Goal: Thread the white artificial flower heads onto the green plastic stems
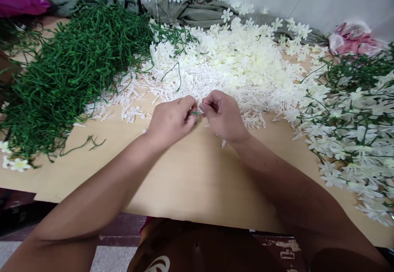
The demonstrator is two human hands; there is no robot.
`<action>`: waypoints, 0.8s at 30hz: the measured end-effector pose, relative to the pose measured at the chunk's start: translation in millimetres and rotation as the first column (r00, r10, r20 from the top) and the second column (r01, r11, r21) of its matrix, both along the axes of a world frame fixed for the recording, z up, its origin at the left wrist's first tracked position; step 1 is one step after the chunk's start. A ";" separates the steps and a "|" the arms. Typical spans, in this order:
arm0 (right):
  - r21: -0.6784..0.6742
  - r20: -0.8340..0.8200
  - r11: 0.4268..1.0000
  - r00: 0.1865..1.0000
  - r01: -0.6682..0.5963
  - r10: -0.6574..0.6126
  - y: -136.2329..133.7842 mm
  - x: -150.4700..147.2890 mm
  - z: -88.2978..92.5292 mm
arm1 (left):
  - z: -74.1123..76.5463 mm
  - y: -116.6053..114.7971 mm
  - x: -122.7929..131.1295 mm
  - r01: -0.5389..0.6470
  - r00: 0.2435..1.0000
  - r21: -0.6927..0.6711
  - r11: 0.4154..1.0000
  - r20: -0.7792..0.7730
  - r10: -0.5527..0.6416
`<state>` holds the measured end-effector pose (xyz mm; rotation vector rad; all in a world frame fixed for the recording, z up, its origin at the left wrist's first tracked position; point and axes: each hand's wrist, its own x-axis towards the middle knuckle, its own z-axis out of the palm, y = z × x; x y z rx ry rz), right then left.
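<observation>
My left hand (172, 120) is curled closed, pinching a thin green plastic stem (194, 114) between thumb and fingers. My right hand (222, 114) is closed too, its fingertips pinched on a small white piece right against the stem's tip. Both hands meet over the wooden table (191, 173), at the near edge of a big heap of white artificial flowers and stamens (234, 62).
A large pile of green stems (70, 66) covers the left of the table. Finished white-flowered sprigs (357, 128) lie heaped on the right. Grey-green cloth (191, 9) and pink plastic bags (351, 38) sit at the back by the tiled wall.
</observation>
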<state>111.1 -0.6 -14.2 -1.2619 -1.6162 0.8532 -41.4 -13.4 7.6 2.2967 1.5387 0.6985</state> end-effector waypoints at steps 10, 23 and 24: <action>0.053 -0.109 0.998 0.993 -0.030 0.036 -1.3 -2.7 -3.4 | -4.7 12.3 -2.2 0.211 0.789 -0.511 0.833 0.593 0.164; 0.211 0.009 0.973 0.996 -0.091 0.092 -4.0 -1.7 -1.1 | 1.1 10.4 0.3 0.263 0.649 -0.599 0.756 0.690 0.321; 0.212 0.009 0.973 0.995 -0.094 0.094 -4.6 -1.9 -1.0 | 0.7 10.3 0.6 0.266 0.633 -0.607 0.749 0.696 0.340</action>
